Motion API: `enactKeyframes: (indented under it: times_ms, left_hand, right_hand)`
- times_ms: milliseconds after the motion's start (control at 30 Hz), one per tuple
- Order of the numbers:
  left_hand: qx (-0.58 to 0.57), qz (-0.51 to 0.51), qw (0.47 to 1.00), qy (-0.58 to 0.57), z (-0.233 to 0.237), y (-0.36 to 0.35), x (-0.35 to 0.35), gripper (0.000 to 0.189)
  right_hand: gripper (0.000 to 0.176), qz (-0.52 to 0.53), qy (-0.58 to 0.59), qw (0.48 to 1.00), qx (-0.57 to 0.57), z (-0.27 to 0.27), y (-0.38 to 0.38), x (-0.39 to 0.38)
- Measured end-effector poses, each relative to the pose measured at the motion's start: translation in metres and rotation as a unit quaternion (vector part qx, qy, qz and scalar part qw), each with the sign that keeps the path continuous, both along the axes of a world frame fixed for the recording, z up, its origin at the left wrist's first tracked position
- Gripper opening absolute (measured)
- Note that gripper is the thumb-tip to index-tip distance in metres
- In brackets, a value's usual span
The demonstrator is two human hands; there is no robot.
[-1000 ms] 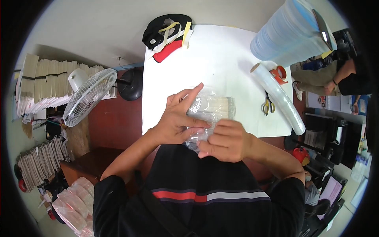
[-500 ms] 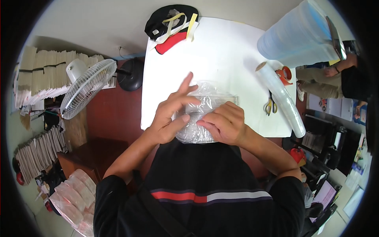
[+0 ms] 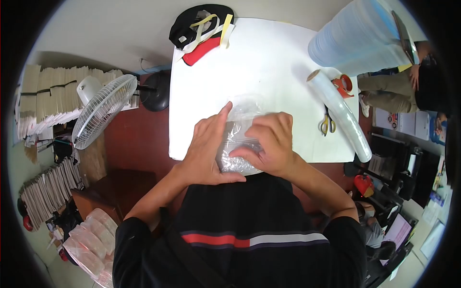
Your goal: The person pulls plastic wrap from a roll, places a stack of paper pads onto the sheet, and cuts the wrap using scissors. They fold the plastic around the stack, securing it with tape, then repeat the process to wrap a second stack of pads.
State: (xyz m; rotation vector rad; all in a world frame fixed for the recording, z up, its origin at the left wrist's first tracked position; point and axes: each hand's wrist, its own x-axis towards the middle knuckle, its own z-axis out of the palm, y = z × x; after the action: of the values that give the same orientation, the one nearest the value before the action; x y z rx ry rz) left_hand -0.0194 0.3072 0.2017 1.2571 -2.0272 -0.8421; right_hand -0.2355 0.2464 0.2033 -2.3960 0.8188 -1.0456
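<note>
A clear, shiny plastic-wrapped bundle (image 3: 236, 161) rests at the near edge of the white table, close to my body; what is inside cannot be made out. My left hand (image 3: 206, 149) lies along its left side, fingers stretched out together and thumb pointing right across the near edge. Over the right part of the bundle is my right hand (image 3: 271, 144), its fingers bent and its thumb apart from them, with nothing visible between. Loose clear film (image 3: 247, 105) spreads from the bundle's far side onto the table.
On the white table (image 3: 269, 57), a film roll (image 3: 340, 115), scissors (image 3: 328, 124) and a red tape dispenser (image 3: 343, 86) lie at right. A tall bluish plastic roll (image 3: 357, 36) stands behind. A black bag (image 3: 201, 29) sits far left; a fan (image 3: 105, 110) stands left. Another person (image 3: 391, 93) is at right.
My left hand has come down from raised, spread fingers to lie along the bundle's side. The right hand's thumb and fingers have moved apart and lifted slightly. The view has shifted a little.
</note>
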Motion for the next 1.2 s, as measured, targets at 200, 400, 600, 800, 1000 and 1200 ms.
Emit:
enactKeyframes:
  times_ms: [200,400,600,800,1000,1200]
  left_hand:
    - [0.042,0.229,0.971,0.059,0.015,-0.005,-0.018,0.171]
    - [0.176,0.215,0.960,0.016,0.019,-0.002,-0.022,0.161]
    - [0.190,0.213,0.958,-0.005,0.019,-0.005,-0.021,0.161]
    - [0.170,0.240,0.956,-0.020,0.014,-0.001,-0.019,0.163]
    - [0.119,0.220,0.968,-0.024,0.007,-0.005,-0.022,0.157]
    - [0.176,0.248,0.947,0.099,0.008,-0.004,-0.019,0.124]
  right_hand:
    - [0.133,-0.058,0.088,0.972,0.210,-0.001,0.001,0.008]
    - [0.082,0.000,0.087,0.853,0.514,0.005,-0.063,0.003]
    - [0.019,0.165,0.019,0.894,0.416,0.024,-0.086,0.023]
    - [0.026,0.172,-0.073,0.959,0.211,0.084,-0.092,0.007]
    - [0.021,0.195,-0.020,0.906,0.375,0.028,-0.084,0.014]
    - [0.015,0.216,-0.060,0.957,0.186,0.030,-0.060,0.002]
